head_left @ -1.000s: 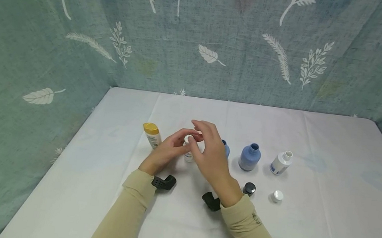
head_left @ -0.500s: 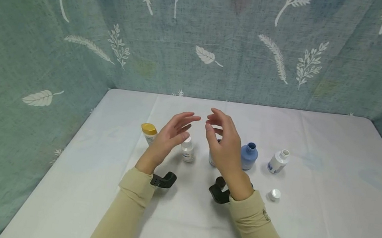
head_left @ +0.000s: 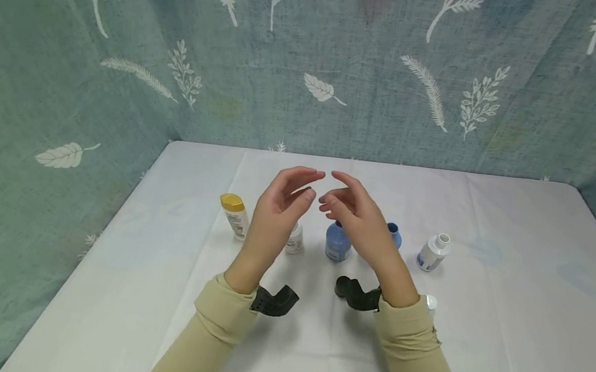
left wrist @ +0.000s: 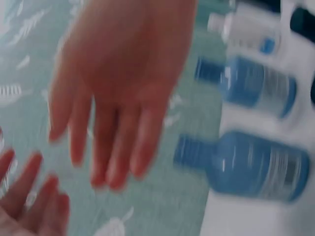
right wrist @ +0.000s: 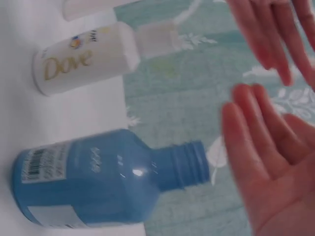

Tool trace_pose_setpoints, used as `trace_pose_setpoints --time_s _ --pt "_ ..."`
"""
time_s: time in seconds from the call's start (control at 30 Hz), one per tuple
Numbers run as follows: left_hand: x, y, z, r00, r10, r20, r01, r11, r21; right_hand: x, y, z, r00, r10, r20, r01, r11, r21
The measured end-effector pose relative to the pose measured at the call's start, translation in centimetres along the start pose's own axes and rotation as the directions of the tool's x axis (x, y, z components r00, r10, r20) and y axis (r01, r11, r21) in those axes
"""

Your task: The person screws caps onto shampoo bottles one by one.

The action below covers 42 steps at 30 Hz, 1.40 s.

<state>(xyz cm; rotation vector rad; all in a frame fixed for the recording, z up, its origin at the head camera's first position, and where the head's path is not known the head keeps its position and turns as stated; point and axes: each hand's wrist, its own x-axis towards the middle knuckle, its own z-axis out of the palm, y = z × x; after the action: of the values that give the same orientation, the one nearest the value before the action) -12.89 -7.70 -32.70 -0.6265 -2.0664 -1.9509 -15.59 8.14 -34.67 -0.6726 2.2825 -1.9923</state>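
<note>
Left hand (head_left: 279,209): we see fingers loosely bent, holding nothing.
Right hand (head_left: 362,223): relaxed and empty too, near the left.
Blue bottle (head_left: 338,244): we see it upright, open-necked.

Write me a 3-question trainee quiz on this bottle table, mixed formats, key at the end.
1. True or false: the left hand and right hand both hold nothing.

2. Multiple choice: in the head view, which bottle is nearest the picture's right edge?
A) yellow-capped bottle
B) open white bottle
C) Dove bottle

3. Short answer: how many blue bottles show in the head view, and are they capped?

Key:
1. True
2. B
3. Two, both uncapped
</note>
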Motion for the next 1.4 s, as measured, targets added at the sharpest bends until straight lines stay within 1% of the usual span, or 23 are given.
trace_pose_setpoints --time_s 0.1,0.23,0.37,0.43,0.5,0.6,0.67,0.7,0.77,0.83,0.93,1.03,1.07,1.13,1.2,1.27,1.3,1.4 --pt "-0.3 0.5 0.6 0.999 -0.029 -0.015 0.029 1.0 -0.009 -0.1 -0.5 -0.1 1.0 -0.025 0.016 0.024 0.997 0.069" --pt "-0.5 0.8 0.8 0.999 -0.052 -0.003 0.052 0.999 -0.008 0.0 0.1 -0.2 0.997 -0.081 -0.016 0.082 0.991 0.11" --pt "-0.6 1.1 1.2 0.997 -0.064 0.045 0.062 0.997 0.047 -0.3 0.7 -0.8 0.996 -0.085 -0.023 0.087 0.993 0.08" --pt "-0.6 1.1 1.5 0.995 -0.071 0.073 0.064 0.994 0.087 -0.8 0.5 -1.3 0.995 -0.094 -0.032 0.096 0.994 0.055" --pt "-0.6 0.9 1.9 0.993 -0.075 0.087 0.064 0.99 0.123 -1.3 0.3 -1.9 0.994 -0.102 -0.046 0.104 0.994 0.029" --pt "-0.6 0.0 2.4 0.993 -0.081 0.086 0.07 0.99 0.125 -2.1 0.3 -2.8 0.993 -0.102 -0.059 0.099 0.994 -0.043" --pt "-0.8 -1.0 2.8 0.991 -0.105 0.085 0.093 0.986 0.141 -2.7 0.6 -3.4 0.995 -0.083 -0.051 0.078 0.993 -0.088" --pt "-0.9 -1.6 3.0 0.988 -0.127 0.085 0.112 0.981 0.155 -3.0 0.9 -3.7 0.997 -0.069 -0.034 0.065 0.992 -0.105" --pt "-0.9 -2.8 3.4 0.983 -0.164 0.078 0.144 0.967 0.211 -3.4 1.7 -4.4 0.999 -0.026 0.018 0.028 0.992 -0.124" --pt "-0.9 -4.0 3.7 0.98 -0.192 0.061 0.168 0.944 0.284 -3.6 2.7 -5.1 0.996 0.028 0.086 -0.015 0.988 -0.155" --pt "-0.7 -5.1 4.1 0.977 -0.213 0.034 0.187 0.914 0.36 -3.6 3.8 -6.2 0.975 0.115 0.192 -0.077 0.978 -0.194" --pt "-0.4 -5.8 4.5 0.97 -0.243 0.029 0.214 0.901 0.377 -3.9 3.8 -7.3 0.955 0.159 0.25 -0.105 0.97 -0.218" --pt "-0.4 -6.0 4.6 0.967 -0.253 0.028 0.224 0.899 0.377 -4.1 3.3 -7.5 0.951 0.166 0.261 -0.113 0.972 -0.208" --pt "-0.4 -6.3 4.9 0.962 -0.271 0.027 0.244 0.902 0.358 -4.2 3.0 -7.8 0.948 0.17 0.271 -0.117 0.973 -0.2" --pt "-0.4 -6.7 5.1 0.96 -0.279 0.022 0.256 0.908 0.333 -4.3 2.9 -7.9 0.938 0.185 0.293 -0.122 0.968 -0.22" --pt "-0.4 -7.3 5.0 0.96 -0.281 0.023 0.262 0.919 0.295 -4.4 3.0 -7.8 0.917 0.217 0.335 -0.128 0.955 -0.267" --pt "-0.4 -7.6 5.0 0.958 -0.287 0.027 0.269 0.924 0.273 -4.4 3.5 -7.8 0.904 0.234 0.358 -0.127 0.947 -0.296" --pt "-0.6 -8.7 4.7 0.951 -0.306 0.04 0.29 0.931 0.22 -4.6 4.0 -7.4 0.862 0.283 0.421 -0.121 0.921 -0.37"
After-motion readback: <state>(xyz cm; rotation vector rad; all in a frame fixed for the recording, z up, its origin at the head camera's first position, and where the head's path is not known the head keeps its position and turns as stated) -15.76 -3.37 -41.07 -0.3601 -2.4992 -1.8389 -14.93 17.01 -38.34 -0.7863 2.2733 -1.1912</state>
